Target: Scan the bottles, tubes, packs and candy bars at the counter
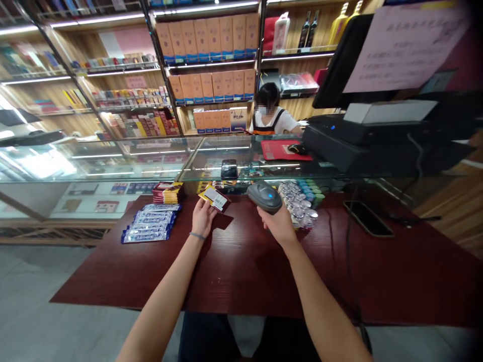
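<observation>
In the head view, both arms are stretched forward over the table point(234, 276): a yellow-and-maroon packet point(216, 197) is pinched at its near edge by the left hand point(203, 219), and a dark scanner point(265, 195) is gripped by the right hand point(278, 224) – its fingertips partly hidden. Just beyond the fingers, the table is bounded by the glass counter point(188, 173); blue-and-white sachets point(153, 223) are laid left of them, silver-topped containers point(298, 203) are grouped right – bare wood is left nearer the body.
</observation>
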{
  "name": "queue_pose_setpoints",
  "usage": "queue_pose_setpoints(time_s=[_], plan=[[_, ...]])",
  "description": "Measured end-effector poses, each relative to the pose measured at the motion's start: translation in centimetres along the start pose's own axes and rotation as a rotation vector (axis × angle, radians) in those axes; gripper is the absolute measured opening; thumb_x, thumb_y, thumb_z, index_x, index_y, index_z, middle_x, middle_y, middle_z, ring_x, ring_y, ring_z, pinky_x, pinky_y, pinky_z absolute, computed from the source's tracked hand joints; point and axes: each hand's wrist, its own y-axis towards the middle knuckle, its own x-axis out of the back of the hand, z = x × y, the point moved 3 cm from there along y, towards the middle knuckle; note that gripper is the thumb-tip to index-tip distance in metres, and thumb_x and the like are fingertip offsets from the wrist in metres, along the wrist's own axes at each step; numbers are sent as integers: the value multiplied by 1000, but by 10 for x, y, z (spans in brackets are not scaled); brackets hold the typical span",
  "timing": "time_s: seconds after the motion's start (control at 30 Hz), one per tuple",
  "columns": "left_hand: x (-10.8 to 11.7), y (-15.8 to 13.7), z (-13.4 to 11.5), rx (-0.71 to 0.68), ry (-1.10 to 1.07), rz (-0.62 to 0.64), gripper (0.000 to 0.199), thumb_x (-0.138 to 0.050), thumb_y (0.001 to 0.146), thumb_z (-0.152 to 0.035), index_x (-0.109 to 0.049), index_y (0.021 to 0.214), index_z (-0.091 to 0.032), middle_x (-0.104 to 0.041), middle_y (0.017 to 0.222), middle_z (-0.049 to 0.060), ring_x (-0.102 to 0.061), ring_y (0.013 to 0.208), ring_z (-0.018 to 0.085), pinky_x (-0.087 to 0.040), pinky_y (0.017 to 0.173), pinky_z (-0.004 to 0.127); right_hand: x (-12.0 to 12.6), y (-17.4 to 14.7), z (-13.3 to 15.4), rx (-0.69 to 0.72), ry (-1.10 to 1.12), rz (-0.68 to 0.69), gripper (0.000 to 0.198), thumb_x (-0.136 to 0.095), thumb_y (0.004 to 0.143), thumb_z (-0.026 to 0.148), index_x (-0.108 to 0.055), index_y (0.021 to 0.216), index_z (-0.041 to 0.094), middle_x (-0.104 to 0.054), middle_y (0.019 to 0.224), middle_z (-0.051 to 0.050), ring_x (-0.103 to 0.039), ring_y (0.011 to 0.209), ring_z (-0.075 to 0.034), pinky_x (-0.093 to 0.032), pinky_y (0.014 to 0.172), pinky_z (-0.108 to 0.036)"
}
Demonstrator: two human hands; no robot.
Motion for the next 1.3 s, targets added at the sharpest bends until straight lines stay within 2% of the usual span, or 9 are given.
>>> queue_pose_setpoints(time_s=[0.13,0.23,0.37,0.5,0.6,0.7,1.0,1.13,1.3], plan=[[-28,7,-4,-125,476,-37,27,-68,90,-33,-65,113,-18,-76,97,6,-73,80,20,-57,75,31,23,5,6,-8,239,-89,32,-72,79,43,-57,99,23,-60,57,6,-53,40,-15,-44,43,-28],[-59,10,-6,-322,941,-26,17,-63,94,-28,-65,109,-21,-78,98,7,-75,93,24,-54,82,31,39,9,9,8,341,-181,26,-71,79,41,-55,89,23,-55,51,8,-50,38,-13,-41,41,-26],[-106,10,6,-504,1439,149,21,-50,102,-28,-62,120,-23,-78,101,9,-75,94,25,-51,78,30,59,14,7,7,380,-266,23,-71,79,39,-54,82,24,-54,48,7,-48,37,-13,-41,41,-27],[-143,8,32,-620,1750,413,26,-43,105,-24,-61,123,-21,-76,101,11,-73,93,24,-51,78,29,79,16,1,-36,449,-366,25,-74,77,39,-54,74,25,-54,48,6,-48,38,-13,-41,40,-28],[-160,5,51,-758,1839,588,27,-44,103,-18,-62,122,-21,-75,109,12,-70,104,23,-51,87,30,91,16,-2,-35,491,-423,28,-74,78,39,-52,67,24,-52,47,5,-48,37,-13,-39,38,-27],[-170,3,68,-834,1868,666,27,-44,102,-17,-65,118,-21,-74,110,12,-68,109,23,-50,94,32,100,16,-6,2,509,-445,27,-73,79,36,-52,67,24,-52,48,6,-49,38,-12,-40,40,-26],[-181,14,99,-852,1841,646,33,-46,102,-17,-64,128,-22,-72,123,11,-62,125,24,-51,104,36,107,20,-15,-29,596,-497,25,-75,77,34,-54,69,23,-53,46,8,-46,35,-11,-38,38,-25],[-184,15,102,-841,1815,647,38,-54,98,-19,-61,135,-22,-65,140,11,-56,135,27,-44,116,42,105,21,-15,-46,589,-498,26,-75,75,35,-53,67,23,-52,45,7,-47,35,-12,-38,37,-25],[-183,14,102,-816,1768,664,41,-55,96,-17,-60,136,-23,-63,142,11,-54,138,29,-40,119,48,101,22,-14,-66,571,-463,26,-73,75,36,-52,65,24,-51,45,7,-47,35,-12,-38,37,-26]])
